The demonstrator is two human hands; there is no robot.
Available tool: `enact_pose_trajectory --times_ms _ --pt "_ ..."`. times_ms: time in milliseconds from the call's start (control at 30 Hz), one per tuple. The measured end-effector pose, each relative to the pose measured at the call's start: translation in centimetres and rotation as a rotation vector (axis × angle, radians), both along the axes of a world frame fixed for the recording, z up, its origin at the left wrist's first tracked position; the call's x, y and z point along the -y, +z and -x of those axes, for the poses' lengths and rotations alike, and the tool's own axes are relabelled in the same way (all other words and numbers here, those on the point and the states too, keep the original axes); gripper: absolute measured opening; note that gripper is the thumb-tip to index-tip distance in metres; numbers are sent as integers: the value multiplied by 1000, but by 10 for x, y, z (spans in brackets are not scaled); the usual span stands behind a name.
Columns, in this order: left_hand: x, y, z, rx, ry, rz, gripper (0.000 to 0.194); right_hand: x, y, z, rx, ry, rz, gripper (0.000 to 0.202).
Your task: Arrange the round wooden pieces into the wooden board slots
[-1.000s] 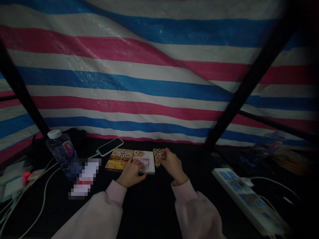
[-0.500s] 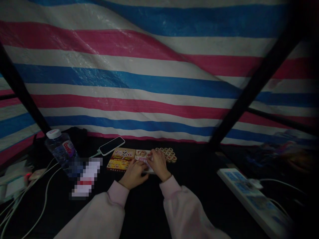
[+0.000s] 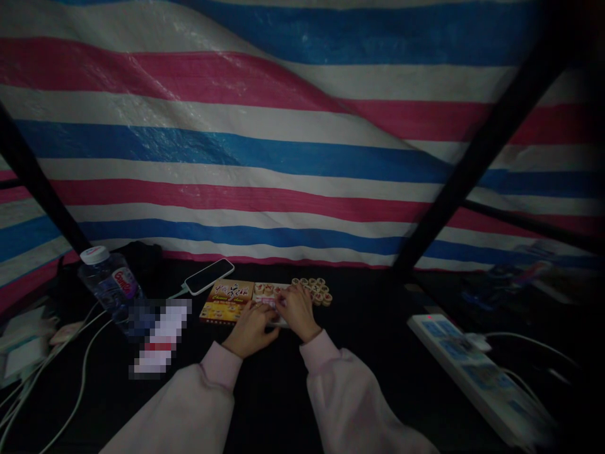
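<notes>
An open chess box lies on the black surface, its yellow-brown printed lid [image 3: 227,302] on the left and a pale tray [image 3: 283,323] on the right. Several round wooden pieces [image 3: 268,289] stand in a row along the tray's far side. My left hand [image 3: 253,328] rests over the tray's near left part, fingers curved. Over its right part is my right hand [image 3: 299,309], fingertips bent down onto the tray; what they touch is too small to make out. Beyond my right hand, more round pieces [image 3: 319,291] sit grouped on the black surface.
A white phone [image 3: 209,277] with a cable lies behind the lid. To the left are a plastic bottle [image 3: 113,284], a blurred-out pale item [image 3: 163,337] and white cables. A long power strip [image 3: 472,378] lies at right. Striped sheeting and dark poles stand behind.
The view has shifted slightly, moving everything a little left. Another piece or two now shows in the tray's far row, beside my right fingers. My hands stay over the tray.
</notes>
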State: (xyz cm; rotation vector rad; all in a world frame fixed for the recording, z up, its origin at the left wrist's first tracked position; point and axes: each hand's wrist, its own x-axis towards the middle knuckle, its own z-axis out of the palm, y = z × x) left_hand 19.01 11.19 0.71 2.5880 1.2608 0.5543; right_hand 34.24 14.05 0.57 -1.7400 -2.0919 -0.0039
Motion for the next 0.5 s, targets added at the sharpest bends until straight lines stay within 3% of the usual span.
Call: enact_pose_trajectory --times_ms 500 --pt "0 0 0 -16 -4 4 18 0 -3 2 62 34 -2 21"
